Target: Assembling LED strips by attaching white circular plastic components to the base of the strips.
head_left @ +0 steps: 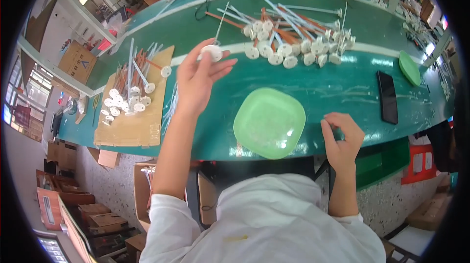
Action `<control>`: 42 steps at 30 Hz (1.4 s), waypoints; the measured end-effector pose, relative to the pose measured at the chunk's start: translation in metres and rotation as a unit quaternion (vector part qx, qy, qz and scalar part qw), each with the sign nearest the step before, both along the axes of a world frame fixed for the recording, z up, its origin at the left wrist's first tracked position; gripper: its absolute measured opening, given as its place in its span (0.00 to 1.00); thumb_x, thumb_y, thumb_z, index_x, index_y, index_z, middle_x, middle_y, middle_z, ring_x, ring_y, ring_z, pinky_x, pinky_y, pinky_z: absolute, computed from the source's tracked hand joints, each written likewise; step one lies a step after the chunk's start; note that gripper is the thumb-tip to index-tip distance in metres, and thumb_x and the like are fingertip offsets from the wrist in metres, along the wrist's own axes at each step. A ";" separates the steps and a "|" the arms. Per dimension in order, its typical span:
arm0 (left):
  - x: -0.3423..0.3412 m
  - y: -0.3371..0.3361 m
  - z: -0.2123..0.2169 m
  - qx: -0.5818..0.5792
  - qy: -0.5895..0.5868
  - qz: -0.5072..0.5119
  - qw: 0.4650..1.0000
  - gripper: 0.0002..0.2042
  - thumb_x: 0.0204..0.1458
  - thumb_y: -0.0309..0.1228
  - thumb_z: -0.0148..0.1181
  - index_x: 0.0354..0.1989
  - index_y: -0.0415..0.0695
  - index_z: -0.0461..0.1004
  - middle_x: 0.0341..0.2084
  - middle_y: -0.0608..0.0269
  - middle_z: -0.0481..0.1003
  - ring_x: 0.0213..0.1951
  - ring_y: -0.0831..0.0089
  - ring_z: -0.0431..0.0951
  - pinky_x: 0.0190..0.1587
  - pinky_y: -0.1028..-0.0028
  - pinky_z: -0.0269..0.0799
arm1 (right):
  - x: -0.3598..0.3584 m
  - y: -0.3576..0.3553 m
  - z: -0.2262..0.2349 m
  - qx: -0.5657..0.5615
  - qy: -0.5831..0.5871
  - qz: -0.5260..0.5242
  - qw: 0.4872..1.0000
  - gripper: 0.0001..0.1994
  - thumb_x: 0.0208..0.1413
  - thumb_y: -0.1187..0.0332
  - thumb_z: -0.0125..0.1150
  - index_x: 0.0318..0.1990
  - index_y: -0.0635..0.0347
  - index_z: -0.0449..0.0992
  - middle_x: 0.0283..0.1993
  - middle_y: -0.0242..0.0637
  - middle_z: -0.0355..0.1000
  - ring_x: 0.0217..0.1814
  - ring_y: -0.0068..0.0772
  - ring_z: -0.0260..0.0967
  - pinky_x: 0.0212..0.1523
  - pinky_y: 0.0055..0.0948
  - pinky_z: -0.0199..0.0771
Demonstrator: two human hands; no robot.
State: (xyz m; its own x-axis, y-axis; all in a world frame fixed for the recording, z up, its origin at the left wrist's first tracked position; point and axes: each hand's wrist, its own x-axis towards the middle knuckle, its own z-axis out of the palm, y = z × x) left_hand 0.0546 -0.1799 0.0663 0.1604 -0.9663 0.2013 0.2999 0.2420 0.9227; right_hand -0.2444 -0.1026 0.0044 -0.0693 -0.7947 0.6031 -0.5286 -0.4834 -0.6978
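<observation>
My left hand (pixel 198 74) is raised over the table. Its thumb and fingers are closed on a white disc-headed rod (pixel 211 53), whose thin shaft points up and away. My right hand (pixel 345 138) hovers near the table's front edge, right of a light green plate (pixel 269 122). Its fingers are curled and the thumb tip is close to the index finger; anything between them is too small to make out. The plate holds no large pieces. Beyond it lies a heap of similar disc-headed rods (pixel 290 61), with white heads and pale blue or brown shafts.
On the left, a cardboard sheet (pixel 149 133) carries another pile of disc-headed rods (pixel 131 97). A black phone (pixel 387 97) and a second green dish (pixel 409 68) lie at the right of the green table (pixel 215 140). Other people work at the far side.
</observation>
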 end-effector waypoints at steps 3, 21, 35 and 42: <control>-0.011 0.065 -0.023 -0.058 0.039 0.035 0.997 0.14 0.61 0.23 0.53 0.53 0.32 0.71 0.37 0.47 0.79 0.36 0.65 0.80 0.38 0.74 0.77 | 0.023 0.013 0.022 -0.068 -0.016 0.074 0.995 0.06 0.45 0.85 0.63 0.31 0.69 0.76 0.32 0.44 0.77 0.30 0.34 0.73 0.32 0.24 0.70; -0.060 0.181 -0.073 -0.153 -0.349 0.044 0.923 0.18 0.47 0.13 0.59 0.50 0.30 0.75 0.35 0.48 0.80 0.28 0.65 0.82 0.31 0.76 0.75 | 0.088 0.053 -0.003 -0.181 -0.039 0.195 0.963 0.10 0.40 0.78 0.69 0.33 0.67 0.78 0.24 0.37 0.75 0.23 0.29 0.73 0.22 0.22 0.73; -0.059 0.175 -0.082 -0.208 -0.179 -0.049 0.960 0.12 0.53 0.11 0.53 0.44 0.35 0.67 0.38 0.39 0.78 0.42 0.51 0.81 0.48 0.57 0.75 | 0.067 0.051 -0.002 -0.006 -0.144 0.354 0.924 0.12 0.37 0.83 0.72 0.33 0.65 0.80 0.33 0.41 0.76 0.29 0.34 0.73 0.30 0.27 0.74; -0.061 0.173 -0.084 -0.254 -0.197 -0.006 0.947 0.14 0.51 0.13 0.56 0.44 0.40 0.67 0.32 0.44 0.80 0.29 0.60 0.80 0.35 0.68 0.73 | 0.068 0.055 0.002 -0.026 -0.133 0.338 0.931 0.13 0.38 0.81 0.74 0.34 0.66 0.79 0.32 0.41 0.76 0.28 0.34 0.73 0.27 0.27 0.71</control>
